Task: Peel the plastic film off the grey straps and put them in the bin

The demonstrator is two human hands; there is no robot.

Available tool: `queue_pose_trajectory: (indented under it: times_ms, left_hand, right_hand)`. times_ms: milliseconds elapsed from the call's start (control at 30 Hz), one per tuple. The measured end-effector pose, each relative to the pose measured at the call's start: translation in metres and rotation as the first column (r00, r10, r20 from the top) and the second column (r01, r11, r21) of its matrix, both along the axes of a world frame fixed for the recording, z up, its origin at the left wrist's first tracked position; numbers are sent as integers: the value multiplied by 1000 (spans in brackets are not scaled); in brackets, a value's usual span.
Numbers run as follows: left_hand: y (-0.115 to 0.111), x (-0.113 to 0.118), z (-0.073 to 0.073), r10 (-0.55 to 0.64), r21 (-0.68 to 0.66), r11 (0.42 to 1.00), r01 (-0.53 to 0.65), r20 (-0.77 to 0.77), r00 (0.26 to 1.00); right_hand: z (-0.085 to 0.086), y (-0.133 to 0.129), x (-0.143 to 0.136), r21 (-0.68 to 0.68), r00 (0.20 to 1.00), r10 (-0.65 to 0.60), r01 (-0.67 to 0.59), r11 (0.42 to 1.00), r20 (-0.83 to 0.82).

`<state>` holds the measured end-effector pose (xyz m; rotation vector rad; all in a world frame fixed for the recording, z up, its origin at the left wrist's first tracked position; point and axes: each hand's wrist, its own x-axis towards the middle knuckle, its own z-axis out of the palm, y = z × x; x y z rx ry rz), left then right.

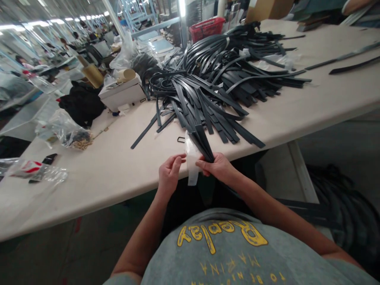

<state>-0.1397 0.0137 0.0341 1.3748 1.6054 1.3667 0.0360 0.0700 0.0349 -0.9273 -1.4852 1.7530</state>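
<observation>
In front of my body, my right hand [218, 168] is closed around the ends of a bundle of black flat straps [203, 144]. The straps run up from it toward the pile on the table. A translucent whitish strip [192, 168] hangs beside the bundle, against my right fingertips. On its other side, my left hand [170, 172] has its fingers curled, with the tips at the strip's edge. Just beyond lies a small black rectangular wire loop [181, 139]. The large pile of black straps [192, 95] spreads over the table, many cut ends pointing toward me.
The cloth-covered table [130, 174] has its front edge just under my hands. To the left are a white box [121, 95], a black bag [81, 103] and a plastic bag of small brass-coloured parts [74, 134]. A red basket [207, 28] stands behind the straps. More straps [344, 206] hang low right.
</observation>
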Motion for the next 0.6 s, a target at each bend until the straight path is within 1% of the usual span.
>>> queue_pose_trajectory:
  times_ms: [33,67,100,133,200,300,367,400,467,500,533,567,600]
  left_hand:
    - [-6,3,-1,-35,-103,993,50,141,989]
    - [-13,5,-2,-73,-184,976,117,229,971]
    - [-18,6,-3,-113,-239,954,179,266,957]
    - [-23,8,-5,-151,-277,934,224,260,954]
    - [-30,9,-8,-219,-330,905,268,178,959]
    - [-36,10,-9,-310,-408,867,287,10,951]
    - [-39,10,-5,-357,-431,848,307,-37,934]
    - [-41,9,-2,-377,-430,838,336,-13,926]
    - [-47,0,9,-389,-392,827,403,118,913]
    - [-53,-10,15,-363,-341,847,407,186,913]
    - [-60,-23,22,-305,-259,895,363,239,922]
    - [-68,-39,28,-208,-159,953,259,278,938]
    - [-78,-58,34,-70,-56,994,90,299,952]
  right_hand:
    - [0,0,2,7,1000,-15,14,1000,9]
    - [0,0,4,15,1000,-21,21,1000,19]
    - [0,0,5,24,999,-23,23,999,29]
    - [0,0,5,34,999,-22,20,999,37]
    - [0,-2,5,53,999,-13,10,999,48]
    - [0,-5,1,78,998,10,-14,997,57]
    - [-1,-7,-1,85,998,29,-34,996,64]
    - [-2,-8,-1,82,997,37,-42,996,63]
    - [-6,-9,-2,52,997,68,-70,996,46]
    - [-8,-10,-2,26,995,95,-96,995,30]
    - [-10,-11,-2,-5,992,127,-126,992,13]
    - [-13,-12,-1,-35,987,162,-162,986,-2]
    - [-15,-13,-1,-60,981,194,-195,979,-16]
